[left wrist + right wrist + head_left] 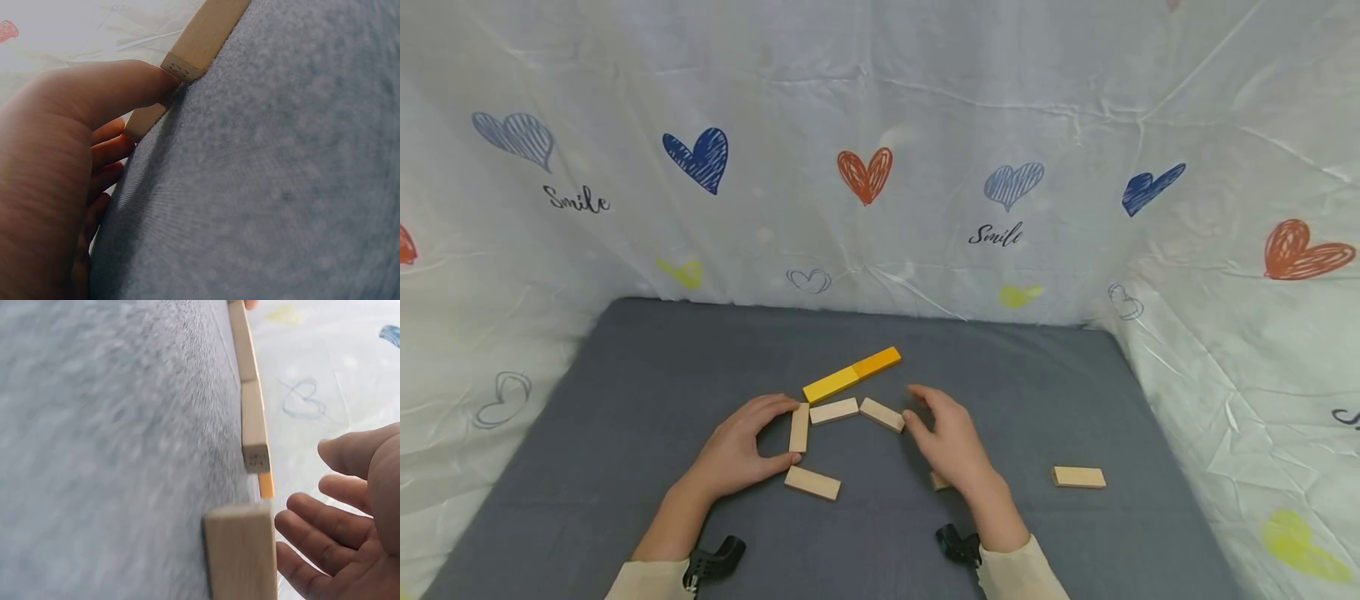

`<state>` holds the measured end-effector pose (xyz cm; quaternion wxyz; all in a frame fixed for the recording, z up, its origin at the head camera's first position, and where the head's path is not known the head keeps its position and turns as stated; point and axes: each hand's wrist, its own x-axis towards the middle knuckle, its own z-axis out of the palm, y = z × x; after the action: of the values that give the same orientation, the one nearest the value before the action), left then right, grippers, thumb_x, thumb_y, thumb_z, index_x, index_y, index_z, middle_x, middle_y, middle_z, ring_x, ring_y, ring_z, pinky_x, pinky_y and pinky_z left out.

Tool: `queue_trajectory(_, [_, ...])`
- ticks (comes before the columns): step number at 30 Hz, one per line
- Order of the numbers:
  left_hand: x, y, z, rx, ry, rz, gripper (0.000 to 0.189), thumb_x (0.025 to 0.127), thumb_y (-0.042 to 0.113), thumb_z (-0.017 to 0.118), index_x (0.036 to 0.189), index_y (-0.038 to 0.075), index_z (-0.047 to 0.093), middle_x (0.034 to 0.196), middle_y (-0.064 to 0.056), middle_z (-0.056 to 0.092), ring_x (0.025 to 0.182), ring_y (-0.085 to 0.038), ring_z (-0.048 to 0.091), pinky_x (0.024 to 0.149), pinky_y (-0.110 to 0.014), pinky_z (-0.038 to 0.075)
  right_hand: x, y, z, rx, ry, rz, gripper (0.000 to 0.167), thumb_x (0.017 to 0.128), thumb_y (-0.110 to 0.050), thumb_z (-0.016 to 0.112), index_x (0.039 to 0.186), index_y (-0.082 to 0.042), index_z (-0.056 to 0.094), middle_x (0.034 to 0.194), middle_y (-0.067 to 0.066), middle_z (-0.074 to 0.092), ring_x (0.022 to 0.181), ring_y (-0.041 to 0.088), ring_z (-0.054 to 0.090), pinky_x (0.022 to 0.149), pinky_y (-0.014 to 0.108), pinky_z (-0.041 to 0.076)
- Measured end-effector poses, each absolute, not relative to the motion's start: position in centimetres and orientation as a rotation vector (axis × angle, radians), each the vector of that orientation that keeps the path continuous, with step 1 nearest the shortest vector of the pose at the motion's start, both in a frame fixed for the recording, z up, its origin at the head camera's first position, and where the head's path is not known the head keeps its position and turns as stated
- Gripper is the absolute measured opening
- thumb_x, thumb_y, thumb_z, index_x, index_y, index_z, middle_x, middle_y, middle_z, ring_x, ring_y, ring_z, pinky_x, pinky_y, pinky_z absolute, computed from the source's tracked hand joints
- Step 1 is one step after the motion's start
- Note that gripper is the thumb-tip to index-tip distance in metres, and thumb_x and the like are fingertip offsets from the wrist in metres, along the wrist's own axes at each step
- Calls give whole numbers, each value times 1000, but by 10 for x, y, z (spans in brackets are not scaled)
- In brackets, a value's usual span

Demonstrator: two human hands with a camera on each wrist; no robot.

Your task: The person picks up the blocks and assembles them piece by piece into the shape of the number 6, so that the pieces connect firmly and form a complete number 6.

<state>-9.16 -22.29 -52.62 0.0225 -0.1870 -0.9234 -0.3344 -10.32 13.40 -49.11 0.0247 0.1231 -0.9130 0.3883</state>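
My left hand (733, 446) holds a plain wooden block (799, 428) lengthwise, thumb at its near end and a fingertip at its far end. Just below that thumb lies another wooden block (812, 482). From the held block's far end, two more wooden blocks (834, 411) run to the right in a bent line, lying flat. Beside the right end of the second block (882, 415) is my right hand (951, 437), its fingers spread and loosely bent around nothing. In the right wrist view those fingers (325, 531) stand apart from the blocks.
Behind the line, a yellow block (830, 385) and an orange block (877, 362) lie end to end at a slant. One wooden block (939, 482) is partly hidden under my right wrist. Another block (1078, 477) lies farther right on the grey cloth (1000, 367).
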Motion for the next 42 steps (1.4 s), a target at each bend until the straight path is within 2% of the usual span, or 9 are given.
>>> queue_trajectory(11, [-89, -225, -530, -562, -2878, -1042, 75, 88, 51, 92, 153, 26, 64, 160, -9, 56, 149, -39, 51, 115, -69, 46, -83, 162, -491, 271, -2778, 1169, 45, 108, -23, 74, 150, -9, 66, 144, 8, 68, 130, 31, 67, 98, 57, 60])
queue_trajectory(28, [-89, -224, -528, -567, -2874, -1038, 75, 90, 55, 89, 155, 27, 63, 161, -8, 55, 149, -39, 51, 115, -69, 46, -59, 207, -492, 149, -2718, 1086, 46, 105, -16, 77, 148, -4, 65, 141, 16, 69, 131, 40, 66, 103, 63, 57])
queue_trajectory(42, [-91, -222, -529, -572, -2871, -1037, 76, 89, 54, 90, 154, 26, 63, 161, -8, 55, 150, -38, 50, 116, -68, 45, -43, 233, -497, 66, -2690, 1058, 46, 102, -8, 79, 145, -1, 66, 140, 19, 70, 129, 40, 67, 104, 60, 57])
